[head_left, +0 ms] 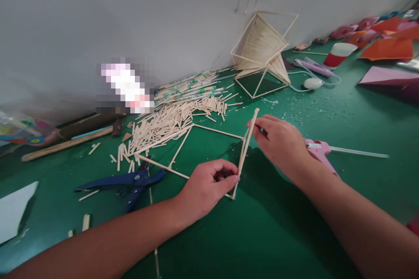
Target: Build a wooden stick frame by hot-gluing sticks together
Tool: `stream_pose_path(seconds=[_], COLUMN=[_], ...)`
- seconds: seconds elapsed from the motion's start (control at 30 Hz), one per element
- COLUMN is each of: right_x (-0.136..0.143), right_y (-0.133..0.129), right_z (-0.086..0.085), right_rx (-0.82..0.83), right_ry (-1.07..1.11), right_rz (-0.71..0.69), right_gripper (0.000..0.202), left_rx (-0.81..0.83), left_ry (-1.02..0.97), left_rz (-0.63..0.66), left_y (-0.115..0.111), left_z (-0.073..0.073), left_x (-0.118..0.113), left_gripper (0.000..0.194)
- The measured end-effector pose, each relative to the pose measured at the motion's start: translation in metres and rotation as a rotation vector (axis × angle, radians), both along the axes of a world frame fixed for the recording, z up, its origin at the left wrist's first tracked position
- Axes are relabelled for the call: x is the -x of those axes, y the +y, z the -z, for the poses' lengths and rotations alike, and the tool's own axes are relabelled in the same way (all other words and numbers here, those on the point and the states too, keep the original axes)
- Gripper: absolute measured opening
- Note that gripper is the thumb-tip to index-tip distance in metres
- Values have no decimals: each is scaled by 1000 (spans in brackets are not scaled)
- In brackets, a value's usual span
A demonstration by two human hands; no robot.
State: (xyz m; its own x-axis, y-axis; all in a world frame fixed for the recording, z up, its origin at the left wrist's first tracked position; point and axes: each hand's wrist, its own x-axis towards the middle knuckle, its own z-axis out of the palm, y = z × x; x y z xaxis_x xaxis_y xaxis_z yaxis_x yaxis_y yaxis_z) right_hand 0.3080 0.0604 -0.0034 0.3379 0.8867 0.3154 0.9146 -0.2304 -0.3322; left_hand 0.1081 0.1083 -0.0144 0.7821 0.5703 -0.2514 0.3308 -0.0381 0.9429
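A flat frame of thin wooden sticks [218, 130] lies on the green table, with a crossbar near its left side. Over its right edge is a loose wooden stick [248, 138], tilted with its far end raised. My left hand [207, 187] pinches the near end of this stick between thumb and fingers, close to the frame's near right corner. Toward the far end, my right hand [279, 141] grips the same stick, its fingertips partly hidden behind it. A pink glue gun [319, 150] with a clear glue stick lies beside my right wrist, partly covered.
Short cut sticks [170, 117] are piled behind the frame. Blue cutters [134, 179] lie left of my left hand. A stick-and-thread structure [266, 48] stands against the wall. Farther right are a red-and-white cup [339, 55], a corded device [312, 83] and orange paper [388, 49].
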Motion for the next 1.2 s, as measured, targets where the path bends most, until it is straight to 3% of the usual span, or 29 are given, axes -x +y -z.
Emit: stream_pose_path(seconds=[1.2], right_x=[-6], right_y=[2], right_z=[6], right_rx=[-85], right_ry=[-39], right_rz=[-21], right_gripper=[25], left_rx=[-14], left_ry=[3], left_rz=[-12], left_y=[0], left_z=[0], left_x=[-1], left_gripper=[15])
